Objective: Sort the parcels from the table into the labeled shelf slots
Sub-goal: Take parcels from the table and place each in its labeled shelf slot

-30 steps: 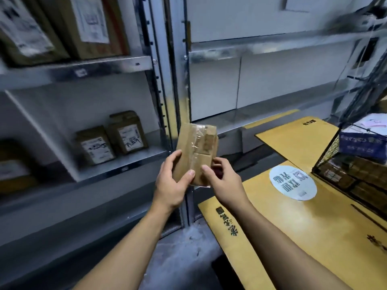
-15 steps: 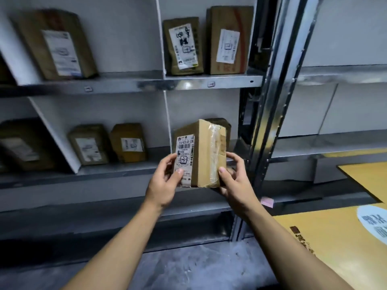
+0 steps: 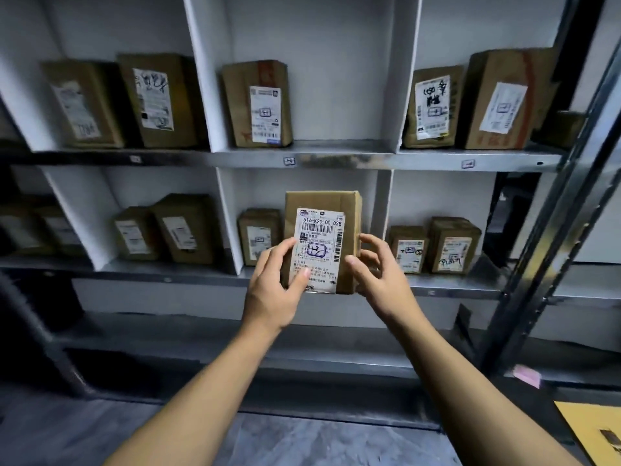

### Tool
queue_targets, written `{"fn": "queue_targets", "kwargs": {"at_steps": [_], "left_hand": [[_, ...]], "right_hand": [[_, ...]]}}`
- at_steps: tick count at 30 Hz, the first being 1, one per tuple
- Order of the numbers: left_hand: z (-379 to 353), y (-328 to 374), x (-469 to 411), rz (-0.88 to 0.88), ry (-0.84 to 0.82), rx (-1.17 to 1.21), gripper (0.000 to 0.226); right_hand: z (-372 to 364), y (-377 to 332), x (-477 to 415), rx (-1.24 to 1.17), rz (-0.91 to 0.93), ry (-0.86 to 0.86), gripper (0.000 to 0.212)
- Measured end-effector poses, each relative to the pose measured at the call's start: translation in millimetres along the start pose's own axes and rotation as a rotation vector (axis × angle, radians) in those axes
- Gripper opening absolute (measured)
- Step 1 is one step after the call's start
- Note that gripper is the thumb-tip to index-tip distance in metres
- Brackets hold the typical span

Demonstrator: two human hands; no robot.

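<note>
Already far into the sorting, to judge by the many labelled boxes [image 3: 257,105] standing in the shelf slots. Holding one parcel [image 3: 322,237] upright before the lower middle slot [image 3: 265,188], label to the camera, not yet set on the ledge, just beside a smaller box [image 3: 259,235] there. Clasped by the left grip [image 3: 272,290] round the lower left edge, thumb across the label. Caught by the right grip [image 3: 379,277] at the right edge with curled fingers, perhaps only lightly. Cannot tell how many remain on the counter [image 3: 588,428], seen only as a yellow corner.
</note>
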State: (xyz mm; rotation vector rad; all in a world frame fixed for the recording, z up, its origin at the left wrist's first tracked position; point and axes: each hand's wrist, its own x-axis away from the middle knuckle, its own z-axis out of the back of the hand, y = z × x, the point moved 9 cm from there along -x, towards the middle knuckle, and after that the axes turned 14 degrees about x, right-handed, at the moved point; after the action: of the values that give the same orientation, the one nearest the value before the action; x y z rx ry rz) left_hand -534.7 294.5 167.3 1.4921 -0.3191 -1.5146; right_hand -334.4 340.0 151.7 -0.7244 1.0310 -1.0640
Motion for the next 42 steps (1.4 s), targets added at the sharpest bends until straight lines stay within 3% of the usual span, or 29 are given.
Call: {"fn": "queue_targets", "kwargs": {"at_steps": [9,15,22,33,42], "left_hand": [[16,19,-59,-0.170,0.066,-0.038,0.052],[8,35,-125,-0.249,0.009,-0.040,0.052],[3,40,-208,-0.378,0.000,-0.184,0.036],[-25,-23,-288,-0.305,-0.229,-0.665,0.041],[-37,-58,-321,-0.240,-0.238,-0.725,0.042]], "right_hand": [[-12,-49,-59,0.019,0.118,0.118,0.064],[7,-84,-121,0.011,0.217,0.266,0.061],[40,-102,-216,0.026,0.255,0.328,0.063],[51,-76,-344,0.166,0.217,0.268,0.067],[41,-49,-389,0.278,0.169,0.233,0.062]]}}
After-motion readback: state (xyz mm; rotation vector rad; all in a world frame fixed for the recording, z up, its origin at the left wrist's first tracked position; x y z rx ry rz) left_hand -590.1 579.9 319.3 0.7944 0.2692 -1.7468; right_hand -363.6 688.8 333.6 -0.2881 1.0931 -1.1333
